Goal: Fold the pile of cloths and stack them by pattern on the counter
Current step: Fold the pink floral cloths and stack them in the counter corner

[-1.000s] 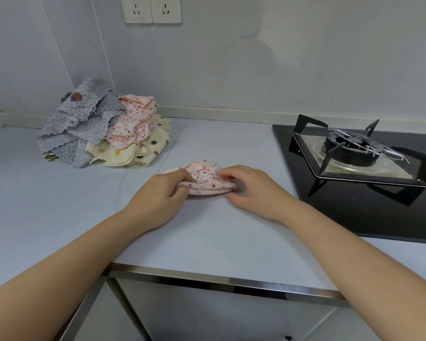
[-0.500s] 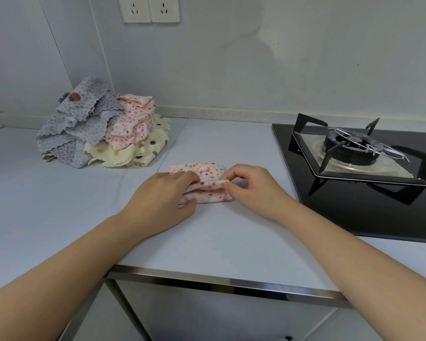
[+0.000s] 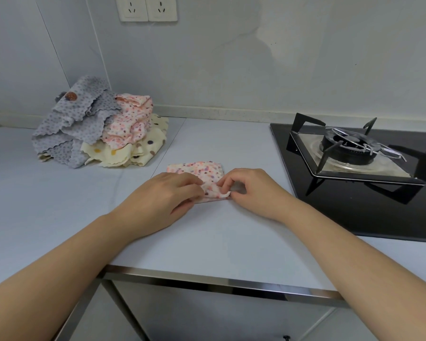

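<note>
I counted one pink-spotted cloth (image 3: 202,171) and my two hands, the left hand (image 3: 162,196) and the right hand (image 3: 252,190). One pile (image 3: 84,134) showed three patterns; I couldn't count its cloths. There were two wall sockets (image 3: 133,8) and one gas burner (image 3: 349,146).

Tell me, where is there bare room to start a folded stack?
Bare counter: from the left hand and right hand down to the steel front edge; left of them, before the cloth pile; behind the pink dotted cloth toward the wall. Crowded: the back-left corner and gas hob.
</note>
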Available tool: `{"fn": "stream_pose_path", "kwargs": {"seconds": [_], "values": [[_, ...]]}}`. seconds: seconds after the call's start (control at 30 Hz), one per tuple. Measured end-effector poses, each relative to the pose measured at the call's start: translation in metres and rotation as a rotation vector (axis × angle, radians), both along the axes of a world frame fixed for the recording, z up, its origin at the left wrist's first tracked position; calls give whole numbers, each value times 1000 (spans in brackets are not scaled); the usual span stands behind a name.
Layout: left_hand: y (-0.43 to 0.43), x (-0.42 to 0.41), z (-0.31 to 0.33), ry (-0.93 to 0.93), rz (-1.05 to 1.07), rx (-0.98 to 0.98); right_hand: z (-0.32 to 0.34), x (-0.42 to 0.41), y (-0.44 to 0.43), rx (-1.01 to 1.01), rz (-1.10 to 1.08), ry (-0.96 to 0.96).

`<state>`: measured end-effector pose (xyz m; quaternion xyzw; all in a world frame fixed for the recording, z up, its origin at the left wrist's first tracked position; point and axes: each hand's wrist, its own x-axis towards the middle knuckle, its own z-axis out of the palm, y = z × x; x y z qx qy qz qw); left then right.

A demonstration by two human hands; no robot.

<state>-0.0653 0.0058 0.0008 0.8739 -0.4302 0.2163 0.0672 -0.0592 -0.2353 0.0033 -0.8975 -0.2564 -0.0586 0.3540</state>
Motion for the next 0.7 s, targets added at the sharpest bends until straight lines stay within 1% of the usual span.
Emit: {"fn": "stream_pose_path", "kwargs": {"seconds": [0.07,0.13,0.2,0.27,0.33,0.4,0.5,0.57,0.6,0.63,0.7], "values": [[-1,-3,2,51,32,-21,1,-1,0,-33,-11,8],[-1,-3,1,82,92,-57,1,1,0,-116,-6,-18],[-3,0,-3,43,128,-76,3,1,1,-173,35,-13],[-6,3,-6,5,168,-103,4,-1,1,-182,74,14],[-6,4,-7,27,207,-169,3,-4,2,-167,76,9],[-5,4,-8,120,235,-312,1,-4,3,-155,70,-38],[-2,6,-4,362,280,-546,0,-3,6,-160,53,-99],[-2,7,-1,458,288,-631,0,-3,10,-100,50,-180],[-3,7,0,485,276,-654,0,-4,12,-27,41,-209],[-3,6,1,514,250,-672,1,-7,14,64,26,-199],[-4,-1,5,575,153,-697,6,-12,16,239,-1,-88]]}}
